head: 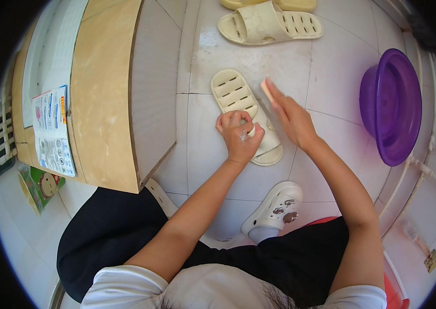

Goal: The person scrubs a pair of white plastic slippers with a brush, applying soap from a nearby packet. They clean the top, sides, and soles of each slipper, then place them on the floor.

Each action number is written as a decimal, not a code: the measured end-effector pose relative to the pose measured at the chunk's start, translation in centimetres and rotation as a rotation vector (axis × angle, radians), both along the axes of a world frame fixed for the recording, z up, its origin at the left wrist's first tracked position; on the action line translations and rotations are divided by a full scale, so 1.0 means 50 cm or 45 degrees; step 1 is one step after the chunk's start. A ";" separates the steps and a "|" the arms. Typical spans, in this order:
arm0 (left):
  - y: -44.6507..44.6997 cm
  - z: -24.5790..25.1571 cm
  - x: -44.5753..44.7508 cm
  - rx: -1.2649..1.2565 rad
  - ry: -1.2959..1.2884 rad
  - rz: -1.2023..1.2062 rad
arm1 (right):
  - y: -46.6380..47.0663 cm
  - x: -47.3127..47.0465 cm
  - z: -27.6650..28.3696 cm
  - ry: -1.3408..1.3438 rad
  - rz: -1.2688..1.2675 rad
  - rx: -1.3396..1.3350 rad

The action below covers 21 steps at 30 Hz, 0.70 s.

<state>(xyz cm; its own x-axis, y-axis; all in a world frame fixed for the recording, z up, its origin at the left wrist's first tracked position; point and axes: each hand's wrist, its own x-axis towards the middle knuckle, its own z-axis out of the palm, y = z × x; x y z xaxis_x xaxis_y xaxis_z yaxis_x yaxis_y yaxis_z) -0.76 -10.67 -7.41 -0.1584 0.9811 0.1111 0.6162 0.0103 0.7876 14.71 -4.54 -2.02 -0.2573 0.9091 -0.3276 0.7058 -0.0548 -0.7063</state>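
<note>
A cream slotted slipper lies on the floor tiles in front of me, its toe end angled towards my right foot. My left hand is curled over its left side by the strap. A small white piece shows between thumb and forefinger; I cannot tell whether it belongs to the strap. A whitish wet spot sits on the back of this hand. Just right of the slipper and apart from it, my right hand has its fingers together along a thin, flat, pale-orange block, slightly blurred, perhaps a sponge.
A second cream slipper lies beyond, by wet tiles, with a yellowish one behind. A purple plastic basin leans at right near white pipes. A tan-edged ledge bearing a printed packet juts in at left.
</note>
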 end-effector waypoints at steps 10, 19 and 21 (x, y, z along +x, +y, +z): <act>0.003 -0.005 0.005 0.052 0.034 -0.090 | -0.031 -0.054 -0.004 -0.466 0.201 0.204; 0.001 -0.014 0.000 0.084 0.046 -0.137 | -0.025 -0.066 -0.003 -0.438 0.221 0.297; 0.004 -0.010 0.007 0.080 0.093 -0.129 | 0.004 -0.078 -0.008 -0.470 0.171 0.308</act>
